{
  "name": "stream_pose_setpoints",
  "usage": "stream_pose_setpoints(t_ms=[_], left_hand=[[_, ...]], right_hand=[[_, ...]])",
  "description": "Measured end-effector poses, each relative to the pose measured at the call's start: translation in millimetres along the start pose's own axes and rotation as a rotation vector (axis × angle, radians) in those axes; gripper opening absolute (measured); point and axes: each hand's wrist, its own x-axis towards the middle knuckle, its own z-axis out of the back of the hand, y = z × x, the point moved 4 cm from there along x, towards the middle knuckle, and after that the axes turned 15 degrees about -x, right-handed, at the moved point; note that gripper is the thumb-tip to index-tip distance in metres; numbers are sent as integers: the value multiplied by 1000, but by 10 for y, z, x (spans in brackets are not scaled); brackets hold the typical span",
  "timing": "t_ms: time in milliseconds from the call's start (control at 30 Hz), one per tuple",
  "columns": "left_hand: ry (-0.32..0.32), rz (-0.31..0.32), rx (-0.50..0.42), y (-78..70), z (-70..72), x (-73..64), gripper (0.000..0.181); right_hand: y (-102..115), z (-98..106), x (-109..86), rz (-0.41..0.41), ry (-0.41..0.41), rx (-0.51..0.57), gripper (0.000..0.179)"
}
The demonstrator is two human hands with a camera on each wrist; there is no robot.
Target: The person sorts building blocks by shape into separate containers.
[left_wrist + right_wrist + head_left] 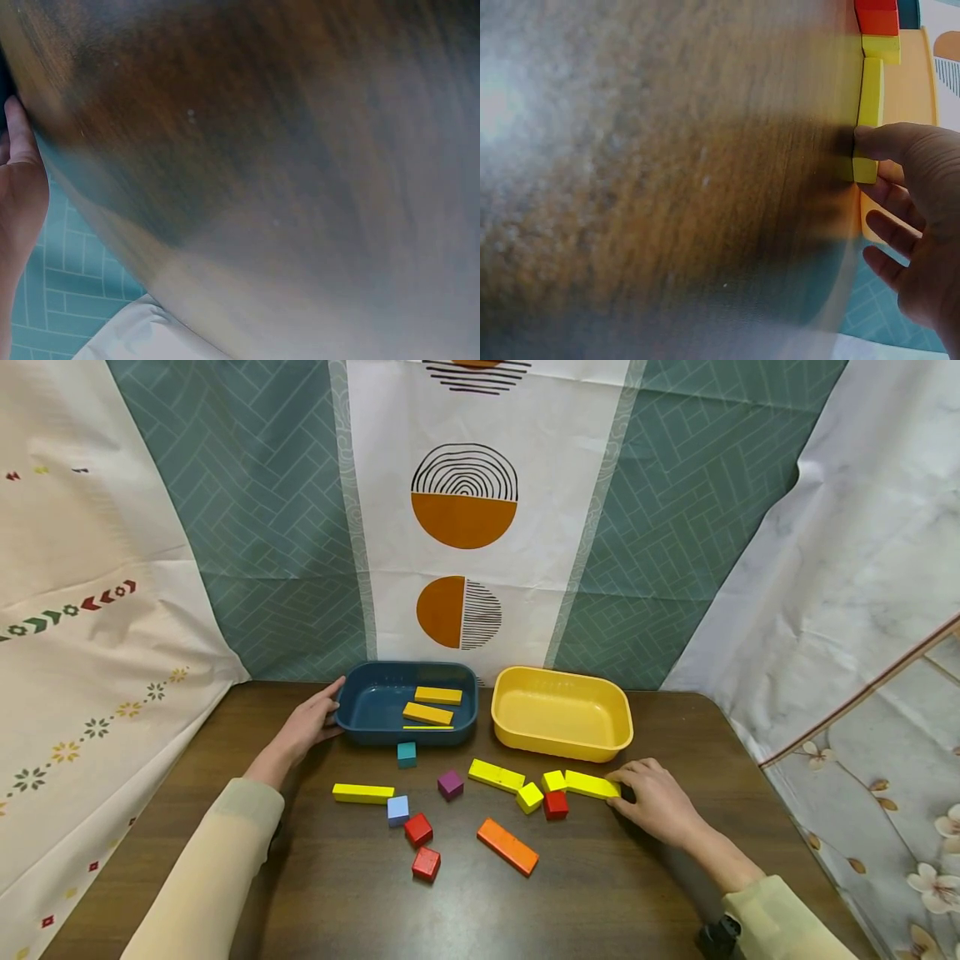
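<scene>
The right hand (654, 797) pinches a yellow oblong block (589, 785) between thumb and fingers at its free end, likely because a yellow cube (553, 781) crowds the other; it lies on the wooden table (337, 893). The left hand (306, 724), fingers extended, touches the blue tray (375, 737), perhaps steadying it.

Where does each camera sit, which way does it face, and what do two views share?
Head: on the head, facing forward and down at the table, blue tray, yellow tray; left hand, right hand visible.
Left wrist: worn there, facing mostly the table; left hand at left edge.
Right wrist: worn there, facing mostly the table; right hand at right edge, pinching a yellow block.
Shared: head and right wrist both show that block.
</scene>
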Motion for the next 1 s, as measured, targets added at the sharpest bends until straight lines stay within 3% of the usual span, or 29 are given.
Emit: stream_pose_setpoints(t_ms=[333, 667, 1000], left_hand=[[7, -8, 1, -13, 4, -13, 59], [8, -8, 3, -13, 4, -12, 59], [6, -9, 0, -5, 8, -5, 58]], right_hand=[[-14, 80, -80, -17, -28, 5, 33], [-2, 269, -126, 10, -129, 5, 35], [58, 504, -54, 39, -259, 34, 36]])
